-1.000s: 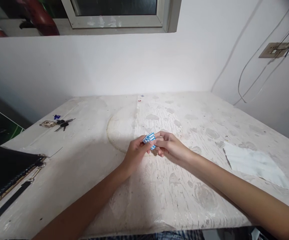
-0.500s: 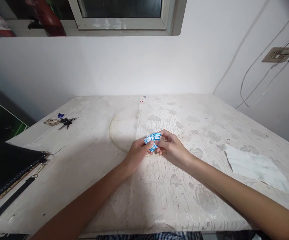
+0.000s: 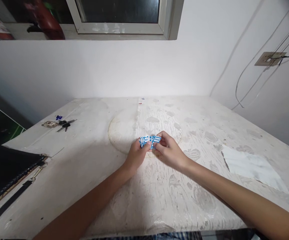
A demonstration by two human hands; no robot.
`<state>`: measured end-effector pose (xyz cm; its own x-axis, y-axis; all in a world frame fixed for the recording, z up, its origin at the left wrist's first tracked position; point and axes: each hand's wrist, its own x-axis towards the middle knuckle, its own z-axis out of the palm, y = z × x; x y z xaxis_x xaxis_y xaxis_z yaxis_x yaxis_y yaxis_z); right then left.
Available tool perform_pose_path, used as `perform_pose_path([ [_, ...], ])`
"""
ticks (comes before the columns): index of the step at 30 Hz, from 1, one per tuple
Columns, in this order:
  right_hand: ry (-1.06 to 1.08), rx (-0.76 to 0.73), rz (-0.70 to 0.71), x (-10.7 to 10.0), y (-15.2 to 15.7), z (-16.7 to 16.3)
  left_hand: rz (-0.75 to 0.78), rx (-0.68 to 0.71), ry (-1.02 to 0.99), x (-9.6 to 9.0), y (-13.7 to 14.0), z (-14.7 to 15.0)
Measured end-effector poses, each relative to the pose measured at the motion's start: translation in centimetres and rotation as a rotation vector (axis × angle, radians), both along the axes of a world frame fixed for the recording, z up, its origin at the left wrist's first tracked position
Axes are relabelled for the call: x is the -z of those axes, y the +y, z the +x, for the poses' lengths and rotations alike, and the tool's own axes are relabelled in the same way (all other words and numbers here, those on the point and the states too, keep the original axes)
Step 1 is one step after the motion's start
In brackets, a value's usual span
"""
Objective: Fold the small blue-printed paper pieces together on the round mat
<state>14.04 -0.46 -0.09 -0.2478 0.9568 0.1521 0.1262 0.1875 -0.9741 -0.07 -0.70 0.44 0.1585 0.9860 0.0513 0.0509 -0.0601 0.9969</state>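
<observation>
Several small blue-and-white cards (image 3: 144,140) are fanned out between my two hands, just above the middle of the table. My left hand (image 3: 136,151) grips their left side, its thumb pressed on the front. On the right side, my right hand (image 3: 168,149) holds the fan with thumb and fingers. What is printed on the cards is too small to read, and the fingers behind them are partly hidden.
A white-covered table (image 3: 89,186) stands against the wall. Keys (image 3: 64,124) lie at the left, behind a black bag (image 3: 11,173) with a strap. A pale cloth (image 3: 253,168) lies at the right. A wall socket (image 3: 270,59) with hanging cables is beyond.
The cards have spread into a wider, flatter fan, with their lower ends no longer poking down between the hands. Both hands stay on them. The view has shifted slightly.
</observation>
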Motion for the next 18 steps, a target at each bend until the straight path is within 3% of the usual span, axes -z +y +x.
perform_pose_path([
  [3, 0.135, 0.033, -0.065, 0.0, 0.3, -0.1, -0.035, 0.008, -0.032, 0.0, 0.0, 0.1],
  [8, 0.364, -0.055, -0.200, -0.1, 0.6, -0.4, -0.033, 0.061, -0.022, 0.4, 0.2, 0.1],
  [18, 0.366, -0.174, -0.262, -0.1, -0.3, -0.7, 0.131, 0.087, 0.385, -0.5, -1.2, -0.1],
])
